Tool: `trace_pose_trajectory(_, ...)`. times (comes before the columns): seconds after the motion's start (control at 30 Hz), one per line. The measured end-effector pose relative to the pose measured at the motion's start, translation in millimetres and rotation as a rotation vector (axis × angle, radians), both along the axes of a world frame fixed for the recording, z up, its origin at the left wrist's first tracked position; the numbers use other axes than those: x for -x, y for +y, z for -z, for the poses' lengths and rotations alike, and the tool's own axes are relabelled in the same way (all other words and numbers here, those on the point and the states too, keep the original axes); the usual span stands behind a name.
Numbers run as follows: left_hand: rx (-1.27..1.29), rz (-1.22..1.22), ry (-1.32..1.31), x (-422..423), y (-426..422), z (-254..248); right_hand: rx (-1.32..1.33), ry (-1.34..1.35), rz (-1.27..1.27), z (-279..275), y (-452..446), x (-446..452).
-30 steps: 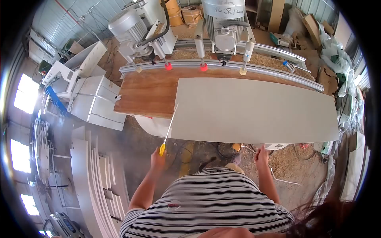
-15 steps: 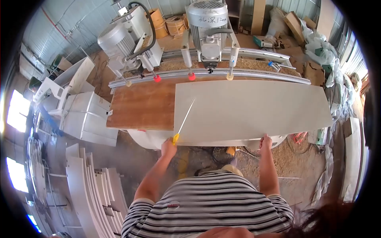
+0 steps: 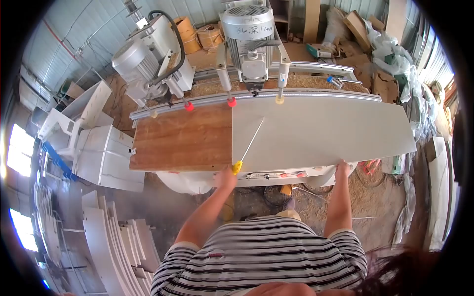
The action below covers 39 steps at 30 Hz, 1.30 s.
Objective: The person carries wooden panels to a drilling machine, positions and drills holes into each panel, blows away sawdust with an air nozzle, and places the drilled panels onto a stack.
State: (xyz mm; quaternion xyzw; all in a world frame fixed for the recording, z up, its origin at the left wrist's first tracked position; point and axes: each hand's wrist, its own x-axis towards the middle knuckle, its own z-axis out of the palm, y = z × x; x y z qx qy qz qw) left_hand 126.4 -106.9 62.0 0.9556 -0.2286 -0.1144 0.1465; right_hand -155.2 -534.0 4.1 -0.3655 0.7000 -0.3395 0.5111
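A pale grey flat panel (image 3: 321,130) lies on the brown wooden bed (image 3: 182,138) of a drilling machine, covering its right part and overhanging at the right. Closed in my left hand (image 3: 225,178) is a yellow-handled tool (image 3: 237,167) with a long thin metal shaft. The shaft slants over the panel's left part; whether it touches the surface I cannot tell. At the panel's front edge, toward the right, my right hand (image 3: 342,169) grips with the thumb on top and the fingers curled, partly hidden.
Two grey motors (image 3: 247,29) with hold-down rods and coloured tips stand over the bed's back. A metal rail (image 3: 326,95) runs behind the panel. Knobs (image 3: 284,174) line the machine's front. Stacked boards (image 3: 103,237) stand at lower left; plastic wrap (image 3: 412,84) hangs at right.
The panel has shifted right and back toward the rail, baring more wooden bed and the front knobs. Both hands have moved along with it. The view has shifted slightly.
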Motion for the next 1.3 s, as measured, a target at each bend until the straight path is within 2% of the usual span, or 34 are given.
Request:
trace_pose_trajectory(0.1, 0.044, 0.05, -0.081, 4, 1, -7, 0.002, -0.037, -0.103, 1, 5, 4)
trace_pose_trajectory(0.13, 0.045, 0.07, -0.043, 4, 3, -10, 0.005, -0.029, -0.169, -1, 7, 4)
trace_pose_trajectory(0.2, 0.072, 0.05, 0.003, 2, 7, -10, 0.011, -0.115, -0.149, 15, 27, -19)
trace_pose_trajectory(0.23, 0.089, 0.031, 0.058, 3, 9, -7, -0.094, -0.041, -0.227, 10, 50, -34)
trace_pose_trajectory(0.27, 0.095, 0.031, 0.058, 2, 13, 1, -0.113, -0.201, -0.402, 22, 66, -38)
trace_pose_trajectory(0.3, 0.17, 0.075, 0.036, 0, 18, 12, -0.155, -0.139, -0.368, -12, 102, -59)
trace_pose_trajectory(0.33, 0.244, 0.118, 0.014, 1, 21, 19, -0.19, -0.099, -0.432, -20, 117, -65)
trace_pose_trajectory(0.47, 0.261, 0.088, 0.125, 9, 20, 13, -0.072, -0.092, -0.23, -15, 120, -77)
trace_pose_trajectory(0.67, 0.306, 0.188, 0.09, 11, 25, 17, 0.014, -0.107, -0.225, -14, 118, -75)
trace_pose_trajectory(0.77, 0.343, 0.15, 0.213, 23, 34, 7, 0.016, -0.13, -0.193, -7, 117, -77)
trace_pose_trajectory(0.83, 0.412, 0.15, 0.243, 34, 48, 5, -0.044, -0.211, -0.169, -13, 114, -72)
trace_pose_trajectory(0.9, 0.504, 0.091, 0.272, 47, 63, -8, -0.22, -0.116, -0.316, -33, 116, -69)
trace_pose_trajectory(0.97, 0.467, 0.0, 0.19, 66, 74, -27, -0.221, -0.129, -0.291, -29, 114, -70)
trace_pose_trajectory(1.3, 0.412, -0.1, 0.273, 92, 98, -83, -0.297, -0.155, -0.326, -23, 109, -65)
